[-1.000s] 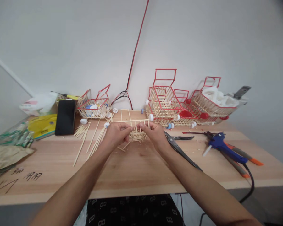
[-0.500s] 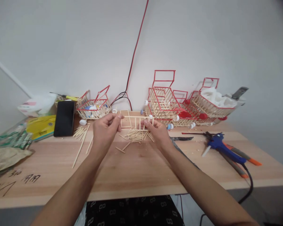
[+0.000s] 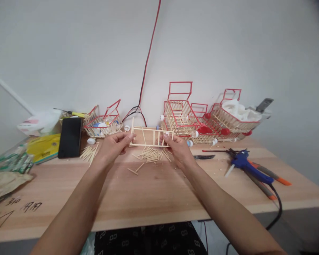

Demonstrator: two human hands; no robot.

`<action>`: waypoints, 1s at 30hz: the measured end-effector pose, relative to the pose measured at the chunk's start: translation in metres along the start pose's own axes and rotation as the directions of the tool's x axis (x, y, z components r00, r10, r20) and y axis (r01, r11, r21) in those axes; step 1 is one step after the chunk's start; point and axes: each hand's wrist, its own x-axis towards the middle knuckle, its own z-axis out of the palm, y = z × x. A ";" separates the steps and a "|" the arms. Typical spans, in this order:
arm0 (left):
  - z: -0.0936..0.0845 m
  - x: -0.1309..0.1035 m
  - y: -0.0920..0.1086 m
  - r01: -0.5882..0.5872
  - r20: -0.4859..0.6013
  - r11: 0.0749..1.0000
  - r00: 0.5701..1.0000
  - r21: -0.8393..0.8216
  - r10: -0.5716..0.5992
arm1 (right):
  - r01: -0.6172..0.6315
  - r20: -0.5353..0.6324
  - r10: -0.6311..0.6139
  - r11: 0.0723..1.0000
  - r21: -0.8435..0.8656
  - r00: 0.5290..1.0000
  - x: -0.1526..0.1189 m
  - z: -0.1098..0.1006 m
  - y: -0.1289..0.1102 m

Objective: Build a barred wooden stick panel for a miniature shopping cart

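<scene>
My right hand [image 3: 177,144] pinches the right end of a small ladder-like frame [image 3: 154,139] of thin pale wooden sticks, with a few crosspieces towards that end. At its left end my left hand [image 3: 116,144] has thumb and finger closed on a short wooden stick [image 3: 133,124], which points upward across the frame's end. Whether the stick is joined to the frame, I cannot tell. Behind the held frame, more thin sticks form a second outline, partly hidden. Beneath the hands lies a loose pile of short sticks [image 3: 151,154], and nearer me are two sticks [image 3: 136,169].
Stick-built carts with red edges [image 3: 179,113] stand along the wall, another cart [image 3: 103,124] to the left. A blue glue gun [image 3: 244,164] and orange-handled pliers [image 3: 283,180] lie right. A phone [image 3: 70,138] leans beside a yellow packet [image 3: 46,148] on the left.
My left hand has shifted slightly left and lower, and a short stick now shows upright at the frame's left end. My right hand keeps its grip. The whole view has shifted a little.
</scene>
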 end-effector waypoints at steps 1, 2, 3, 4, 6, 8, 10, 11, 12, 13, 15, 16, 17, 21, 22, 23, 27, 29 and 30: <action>0.001 -0.001 0.001 0.014 0.016 1.000 1.000 0.000 -0.014 | 0.007 0.003 -0.007 1.000 -0.010 1.000 0.000 0.000 0.000; 0.002 -0.001 0.002 0.024 0.027 1.000 0.999 -0.001 -0.024 | 0.011 0.007 -0.011 1.000 -0.016 1.000 0.000 -0.001 0.001; 0.003 -0.001 0.002 0.031 0.039 1.000 0.999 -0.003 -0.031 | 0.013 0.010 -0.013 1.000 -0.015 1.000 0.000 -0.001 0.001; 0.003 -0.001 0.002 0.039 0.054 0.999 0.998 -0.004 -0.038 | 0.013 0.014 -0.013 1.000 -0.010 1.000 0.000 -0.001 0.002; 0.002 0.001 0.000 0.031 0.050 1.000 0.998 0.000 -0.031 | 0.012 0.017 -0.012 1.000 0.003 1.000 0.000 0.000 0.002; 0.002 0.002 -0.001 -0.031 -0.040 0.999 0.999 0.034 0.032 | 0.013 0.002 -0.013 1.000 -0.004 1.000 0.000 0.000 0.003; 0.003 0.001 0.001 -0.131 -0.184 0.980 0.970 0.150 0.158 | 0.022 -0.017 -0.023 0.999 -0.023 1.000 0.000 0.001 0.003; 0.005 -0.001 0.003 -0.182 -0.247 0.952 0.938 0.245 0.243 | 0.029 -0.026 -0.030 0.999 -0.035 0.999 0.000 0.001 0.003; 0.007 -0.003 0.005 -0.230 -0.284 0.907 0.897 0.353 0.339 | 0.037 -0.034 -0.039 0.998 -0.049 0.999 0.000 0.002 0.003; 0.011 -0.006 0.008 -0.273 -0.293 0.845 0.851 0.461 0.435 | 0.044 -0.038 -0.047 0.997 -0.068 0.998 -0.001 0.002 0.003; 0.019 -0.012 0.010 -0.360 -0.224 0.703 0.774 0.614 0.592 | 0.059 -0.040 -0.064 0.992 -0.116 0.997 -0.003 0.004 0.004; 0.024 -0.015 0.010 -0.396 -0.164 0.652 0.762 0.647 0.626 | 0.065 -0.035 -0.071 0.989 -0.136 0.997 -0.004 0.005 0.005; 0.028 -0.017 0.009 -0.429 -0.097 0.619 0.767 0.658 0.635 | 0.073 -0.025 -0.077 0.987 -0.147 0.997 -0.005 0.006 0.006; 0.040 -0.019 -0.001 -0.459 0.075 0.597 0.829 0.658 0.555 | 0.093 0.017 -0.092 0.984 -0.149 0.996 -0.009 0.010 0.011; 0.042 -0.020 -0.003 -0.444 0.083 0.600 0.843 0.666 0.532 | 0.101 0.024 -0.099 0.982 -0.160 0.995 -0.009 0.011 0.012; 0.042 -0.020 -0.005 -0.421 0.082 0.601 0.857 0.679 0.508 | 0.111 0.030 -0.107 0.979 -0.173 0.994 -0.010 0.011 0.012; 0.042 -0.021 -0.003 -0.297 0.044 0.591 0.914 0.750 0.404 | 0.165 0.058 -0.156 0.962 -0.217 0.986 -0.011 0.012 0.012; 0.042 -0.021 -0.001 -0.256 0.038 0.596 0.935 0.761 0.353 | 0.180 0.064 -0.169 0.954 -0.240 0.984 -0.011 0.013 0.013; 0.043 -0.021 0.000 -0.244 0.042 0.604 0.944 0.759 0.328 | 0.179 0.062 -0.169 0.952 -0.248 0.984 -0.010 0.013 0.013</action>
